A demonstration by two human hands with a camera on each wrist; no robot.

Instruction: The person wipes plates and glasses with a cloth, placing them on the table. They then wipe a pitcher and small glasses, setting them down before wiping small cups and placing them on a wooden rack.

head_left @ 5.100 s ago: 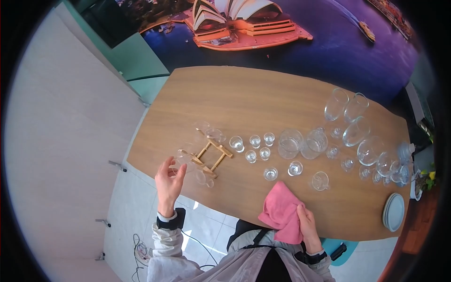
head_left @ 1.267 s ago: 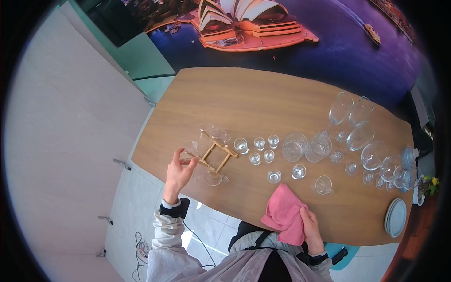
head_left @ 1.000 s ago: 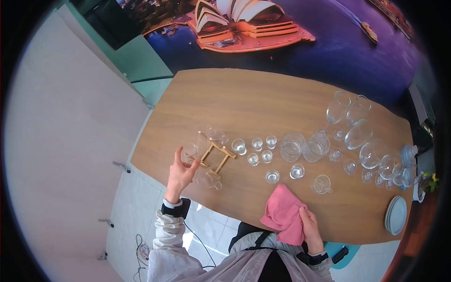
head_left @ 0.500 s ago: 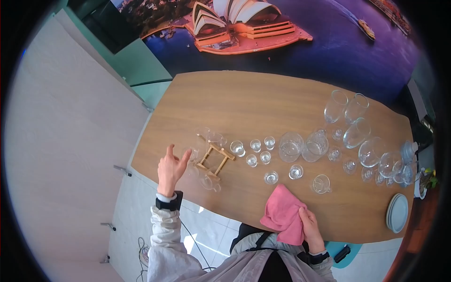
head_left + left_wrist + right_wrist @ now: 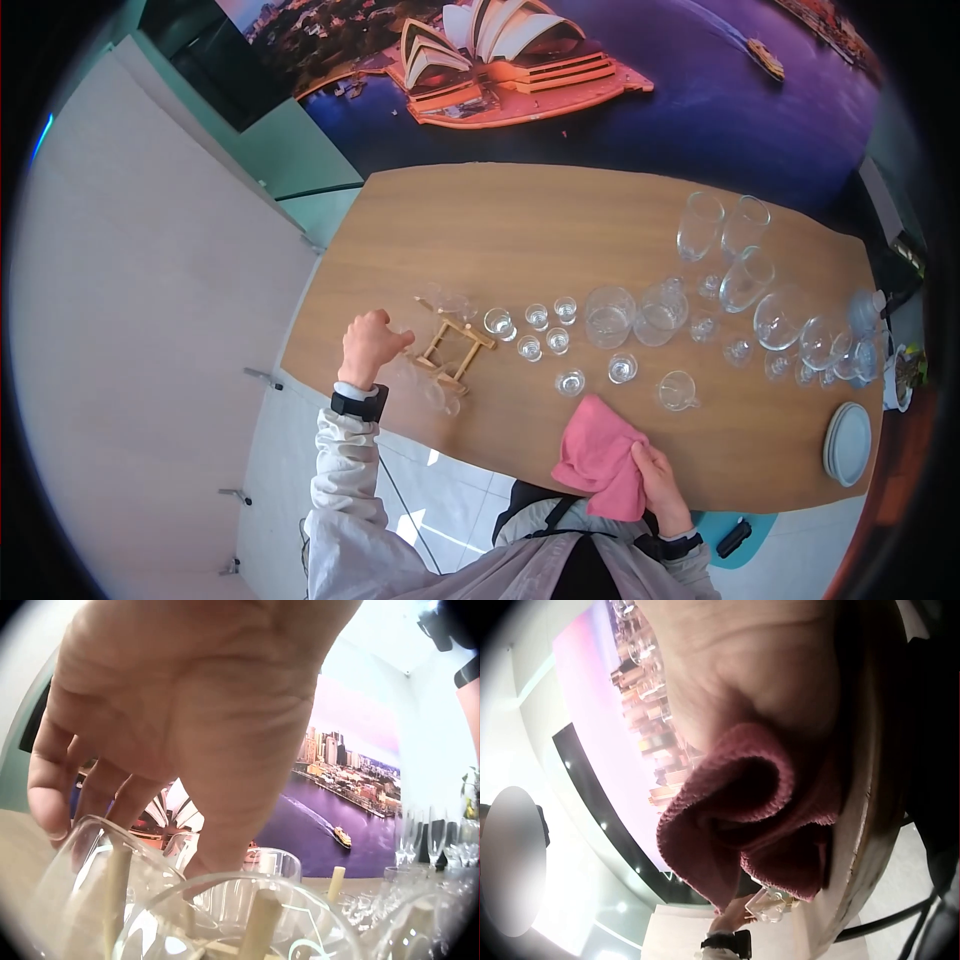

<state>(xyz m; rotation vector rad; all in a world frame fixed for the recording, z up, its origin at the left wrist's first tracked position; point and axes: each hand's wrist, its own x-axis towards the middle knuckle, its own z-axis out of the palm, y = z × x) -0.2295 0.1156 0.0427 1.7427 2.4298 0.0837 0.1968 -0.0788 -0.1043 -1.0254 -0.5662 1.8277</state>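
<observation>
My left hand point(image 5: 372, 346) is over the left side of a small wooden rack point(image 5: 470, 331), knuckles up and fingers bent downward. In the left wrist view, fingers and thumb come down on either side of a clear glass cup point(image 5: 112, 889), which stands over a wooden peg; the fingertips are partly seen through the glass. Other clear glass cups point(image 5: 435, 395) hang around the rack. My right hand point(image 5: 660, 480) holds a bunched pink cloth point(image 5: 600, 445) at the table's front edge. The cloth folds over in the right wrist view and hides the fingers there.
Several small glasses point(image 5: 529, 348) stand right of the rack. Two larger glass vessels point(image 5: 610, 318), a glass cup with a handle point(image 5: 677, 391) and tall glasses point(image 5: 700, 230) are farther right. Stacked pale plates point(image 5: 850, 445) sit near the right edge of the wooden table point(image 5: 520, 230).
My left hand drew back left from the rack, then turned from spread fingers to fingers bent down over its left side. The right hand and cloth stay put; the view shifts slightly.
</observation>
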